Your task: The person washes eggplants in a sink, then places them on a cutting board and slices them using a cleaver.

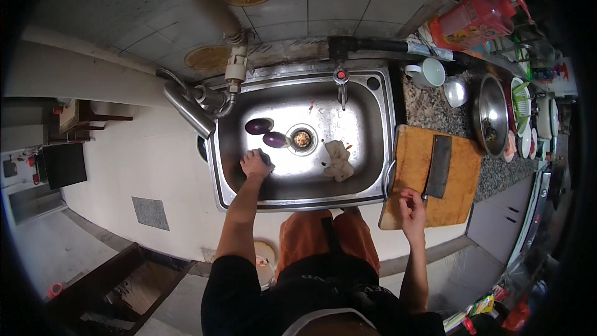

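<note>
My left hand [254, 164] is down in the left part of the steel sink [360, 194], closed on a dark rounded thing [266, 157] that its fingers partly cover. Just beyond it, two purple eggplants [259, 126] lie beside the drain strainer [303, 139], which has scraps in it. A crumpled pale cloth [337, 162] rests on the sink bottom to the right of the drain. Over the wooden cutting board [410, 155], my right hand [411, 206] has its fingers loosely bent and apart, with nothing seen in them. Close by lies a cleaver [439, 167], its handle toward that hand.
A tap [341, 81] stands at the sink's back edge, and a metal pipe spout [189, 109] reaches over its left corner. Behind the board are a white mug [426, 73], a small metal bowl [456, 91] and a large steel bowl [490, 115]. A red pump bottle [476, 20] stands at the back right.
</note>
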`<state>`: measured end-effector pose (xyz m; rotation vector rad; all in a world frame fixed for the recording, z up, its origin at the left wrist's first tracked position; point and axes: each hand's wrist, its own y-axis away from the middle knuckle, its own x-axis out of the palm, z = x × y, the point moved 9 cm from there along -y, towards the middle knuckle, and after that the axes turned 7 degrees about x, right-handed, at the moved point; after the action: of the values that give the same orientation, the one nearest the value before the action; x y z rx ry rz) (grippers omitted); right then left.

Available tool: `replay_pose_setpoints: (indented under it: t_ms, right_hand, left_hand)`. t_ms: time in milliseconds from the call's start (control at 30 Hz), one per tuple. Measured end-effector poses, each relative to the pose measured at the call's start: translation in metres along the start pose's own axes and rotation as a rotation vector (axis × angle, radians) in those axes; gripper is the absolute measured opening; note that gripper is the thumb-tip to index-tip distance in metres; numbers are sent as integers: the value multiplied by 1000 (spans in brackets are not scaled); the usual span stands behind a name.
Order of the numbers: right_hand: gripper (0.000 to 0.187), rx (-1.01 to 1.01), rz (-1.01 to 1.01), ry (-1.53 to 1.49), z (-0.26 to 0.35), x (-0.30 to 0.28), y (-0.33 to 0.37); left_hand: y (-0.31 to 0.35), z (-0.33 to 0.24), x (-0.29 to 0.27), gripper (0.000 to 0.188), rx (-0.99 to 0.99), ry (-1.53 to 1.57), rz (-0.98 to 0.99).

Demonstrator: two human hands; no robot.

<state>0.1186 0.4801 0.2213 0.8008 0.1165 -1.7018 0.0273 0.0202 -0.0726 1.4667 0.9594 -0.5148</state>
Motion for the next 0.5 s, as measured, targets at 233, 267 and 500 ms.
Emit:
replay_pose_setpoints:
  t_ms: [233,267,500]
  right_hand:
    - [21,-1,60,-72,31,26,-11]
    - [22,-17,83,-71,37,33,-14]
    - [28,-210,467,-52,106,132,-35]
  left_hand:
    - [0,-97,-53,29,561,-203,-328]
    - [-10,-91,-44,26,539,-270,-374]
    - [-3,-85,-67,48,417,169,-427]
